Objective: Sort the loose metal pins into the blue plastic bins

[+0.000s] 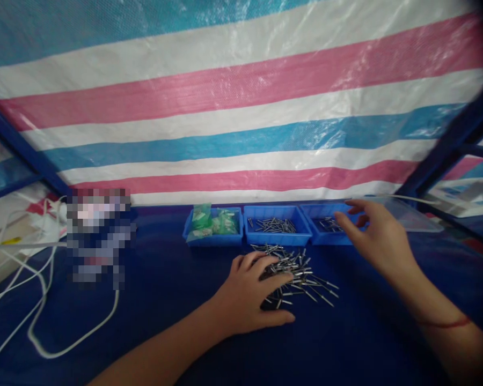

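A loose pile of silver pop rivets lies on the dark blue tabletop. My left hand rests over the pile's left side with its fingers spread, hiding some rivets beneath. My right hand hovers at the right-hand blue bin, its thumb and fingers apart and nothing visible between them. A few rivets lie inside that bin, partly hidden by the hand. The middle blue bin contains more rivets.
The left blue bin holds green-tinted plastic packets. White cables loop across the table's left side near a blurred-out object. A striped plastic sheet hangs behind, between dark blue frame posts. A clear plastic lid-like piece lies at right.
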`<state>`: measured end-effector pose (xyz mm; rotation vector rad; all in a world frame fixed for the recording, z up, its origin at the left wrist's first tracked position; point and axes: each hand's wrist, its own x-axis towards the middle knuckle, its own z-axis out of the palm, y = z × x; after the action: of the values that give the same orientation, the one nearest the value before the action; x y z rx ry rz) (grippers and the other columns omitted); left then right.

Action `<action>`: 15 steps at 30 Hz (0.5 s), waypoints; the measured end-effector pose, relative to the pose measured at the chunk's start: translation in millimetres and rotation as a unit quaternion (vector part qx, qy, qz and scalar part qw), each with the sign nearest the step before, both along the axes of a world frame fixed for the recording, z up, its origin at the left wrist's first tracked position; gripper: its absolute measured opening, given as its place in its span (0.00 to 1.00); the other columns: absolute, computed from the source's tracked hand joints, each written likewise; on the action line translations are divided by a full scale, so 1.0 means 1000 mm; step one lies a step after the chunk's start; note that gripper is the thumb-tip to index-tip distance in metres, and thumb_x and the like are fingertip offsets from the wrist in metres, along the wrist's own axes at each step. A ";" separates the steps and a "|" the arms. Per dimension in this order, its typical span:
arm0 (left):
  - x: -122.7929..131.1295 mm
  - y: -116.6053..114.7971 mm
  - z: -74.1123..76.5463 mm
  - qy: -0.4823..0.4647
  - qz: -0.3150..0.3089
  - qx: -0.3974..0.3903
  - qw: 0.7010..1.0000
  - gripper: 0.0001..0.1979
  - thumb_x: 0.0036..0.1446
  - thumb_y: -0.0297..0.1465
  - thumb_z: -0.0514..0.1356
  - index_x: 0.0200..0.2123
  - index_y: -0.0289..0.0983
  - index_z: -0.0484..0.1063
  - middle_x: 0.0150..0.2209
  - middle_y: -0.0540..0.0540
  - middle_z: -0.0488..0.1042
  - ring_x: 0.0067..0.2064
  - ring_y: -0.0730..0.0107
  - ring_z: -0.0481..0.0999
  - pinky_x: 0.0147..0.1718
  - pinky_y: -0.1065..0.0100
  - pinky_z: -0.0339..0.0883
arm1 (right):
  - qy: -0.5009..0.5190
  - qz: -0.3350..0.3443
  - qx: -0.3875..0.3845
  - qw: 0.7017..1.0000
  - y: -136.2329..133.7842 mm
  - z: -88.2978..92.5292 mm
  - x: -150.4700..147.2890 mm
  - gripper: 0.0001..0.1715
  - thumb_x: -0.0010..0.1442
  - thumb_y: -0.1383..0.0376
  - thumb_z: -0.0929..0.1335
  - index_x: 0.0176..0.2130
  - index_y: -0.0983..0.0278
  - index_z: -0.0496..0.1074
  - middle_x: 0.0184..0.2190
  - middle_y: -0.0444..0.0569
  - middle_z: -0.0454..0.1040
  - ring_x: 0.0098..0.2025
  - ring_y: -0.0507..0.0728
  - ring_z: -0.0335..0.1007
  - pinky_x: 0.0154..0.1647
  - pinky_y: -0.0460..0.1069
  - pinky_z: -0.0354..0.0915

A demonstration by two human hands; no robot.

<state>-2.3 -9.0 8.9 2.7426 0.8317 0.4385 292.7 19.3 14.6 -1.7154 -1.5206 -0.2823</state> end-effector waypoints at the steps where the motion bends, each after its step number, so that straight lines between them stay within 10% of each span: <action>1: 0.000 0.000 -0.001 0.014 -0.003 -0.002 1.000 0.32 0.53 0.53 0.57 0.59 0.49 0.62 0.62 0.42 0.59 0.62 0.47 0.54 0.56 0.45 0.51 | 0.004 0.011 -0.004 1.000 -0.001 -0.001 -0.003 0.24 0.58 0.53 0.66 0.48 0.67 0.69 0.35 0.53 0.73 0.28 0.56 0.66 0.33 0.52 0.64; 15: -0.001 0.000 -0.006 0.009 0.003 0.014 1.000 0.27 0.54 0.49 0.59 0.55 0.46 0.66 0.61 0.42 0.60 0.62 0.50 0.55 0.56 0.47 0.54 | -0.017 0.289 -0.100 0.952 -0.024 0.003 -0.056 0.14 0.63 0.59 0.63 0.45 0.63 0.70 0.34 0.50 0.73 0.30 0.54 0.70 0.32 0.50 0.66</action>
<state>-2.8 -8.8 2.9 2.7733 0.8447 0.4303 236.3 -4.7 17.5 -1.3312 -2.0516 0.1549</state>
